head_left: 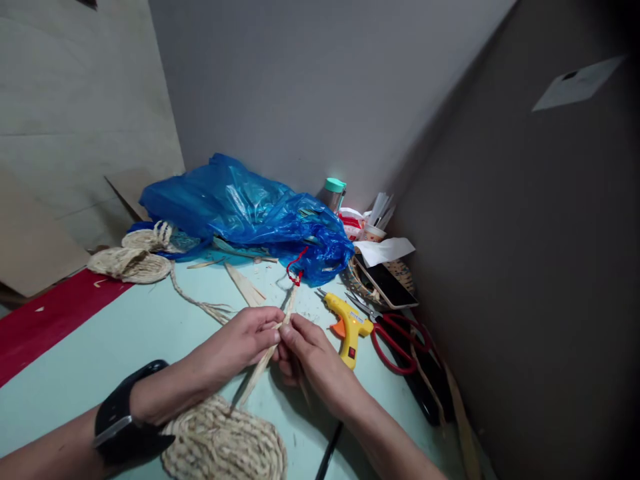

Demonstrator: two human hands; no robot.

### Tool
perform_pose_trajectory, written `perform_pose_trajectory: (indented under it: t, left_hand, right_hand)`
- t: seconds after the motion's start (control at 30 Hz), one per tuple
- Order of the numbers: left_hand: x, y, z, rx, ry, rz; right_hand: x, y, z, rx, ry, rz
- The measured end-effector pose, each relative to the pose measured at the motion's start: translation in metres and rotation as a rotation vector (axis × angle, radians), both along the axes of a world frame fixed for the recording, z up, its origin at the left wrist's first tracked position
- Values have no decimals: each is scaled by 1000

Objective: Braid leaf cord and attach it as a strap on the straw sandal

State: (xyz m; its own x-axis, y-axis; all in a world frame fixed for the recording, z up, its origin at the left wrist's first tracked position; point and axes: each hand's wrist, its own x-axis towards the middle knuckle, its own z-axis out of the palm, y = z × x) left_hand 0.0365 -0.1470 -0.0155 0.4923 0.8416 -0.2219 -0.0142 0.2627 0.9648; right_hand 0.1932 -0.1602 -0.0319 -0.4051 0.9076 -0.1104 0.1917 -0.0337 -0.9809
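My left hand point(240, 343) and my right hand point(310, 353) meet at the middle of the pale green table point(150, 333). Both pinch a bundle of dry straw strips point(280, 327) that runs up to a red cord point(296, 267) and down to a flat woven straw mat point(225, 443) by my left forearm. A black watch point(125, 417) sits on my left wrist.
A yellow glue gun point(347, 327) and red-handled scissors point(395, 337) lie right of my hands. A blue plastic bag point(245, 213) fills the back, with woven straw pieces point(133, 260) at its left. A phone point(387, 283), cups and a bottle point(334, 193) stand near the wall.
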Motion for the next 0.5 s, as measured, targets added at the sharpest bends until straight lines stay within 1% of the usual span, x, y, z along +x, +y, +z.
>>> perform_pose_trajectory:
  t: [0.03,0.1,0.2,0.3,0.4,0.5]
  left_hand:
    - [1,-1,-1,11,-3,-1]
    - [1,-2,0,40,6,2]
    - [-2,-3,2,91,59,-25]
    - [-7,-4,5,166,152,-63]
    - [-12,-3,9,290,286,-60]
    - [-17,-1,17,475,444,-10]
  right_hand:
    - [-2,0,-4,0,1,-12]
    - [-2,-1,-6,68,-54,-41]
    - [4,1,0,170,-131,-34]
    - [10,5,8,235,-194,-19]
    - [10,7,9,266,-219,-46]
    - [5,6,6,272,-206,-100]
